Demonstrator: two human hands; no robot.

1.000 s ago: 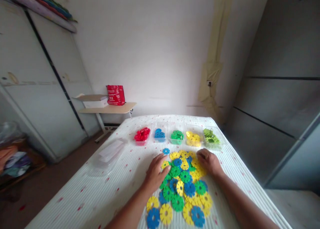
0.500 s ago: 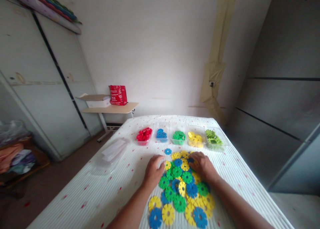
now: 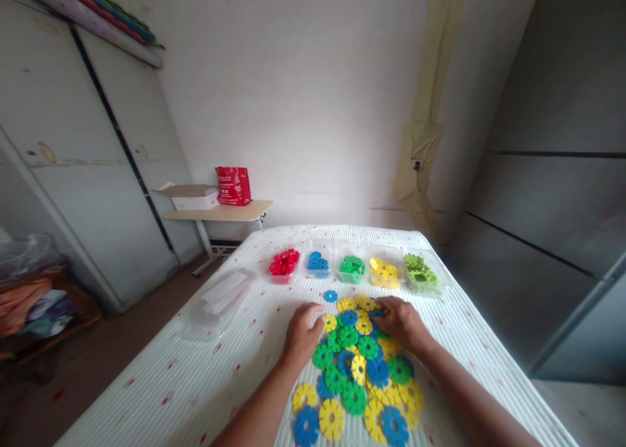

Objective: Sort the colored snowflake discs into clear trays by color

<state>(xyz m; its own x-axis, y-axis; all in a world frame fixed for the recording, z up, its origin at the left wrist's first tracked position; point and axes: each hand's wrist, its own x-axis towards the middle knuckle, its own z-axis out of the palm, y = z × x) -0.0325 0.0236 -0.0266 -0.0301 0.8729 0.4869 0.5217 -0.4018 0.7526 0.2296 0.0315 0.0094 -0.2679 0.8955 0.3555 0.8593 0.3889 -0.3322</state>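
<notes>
A bare white-walled room holds a bed (image 3: 205, 362) with a white ribbed cover dotted red, and on it, towards the near edge, lies a loose heap of flat plastic snowflake discs (image 3: 359, 369) in yellow, green and blue. Over the last second the right hand (image 3: 401, 322) has slid inward from the heap's right side to its far middle, and the left hand (image 3: 302, 335) has stayed at the heap's left side, its fingers curling a little more. The two now sit closer together over the far end of the heap, so the work reads as centred on the discs there.

The left hand lies palm down, fingers loosely bent, tips touching a yellow disc (image 3: 330, 322) at the heap's far left. The right hand is also palm down, fingers bent onto the discs beneath; whether either hand actually pinches a piece cannot be told. Both forearms come in from the near edge.

A single blue disc (image 3: 330, 296) lies apart, just beyond the heap. Along the far edge stand five clear tubs: red (image 3: 283, 263), blue (image 3: 317, 263), green (image 3: 353, 267), yellow (image 3: 384, 271) and lime (image 3: 419, 271). Clear flat packaging (image 3: 222, 294) lies at the left edge.
</notes>
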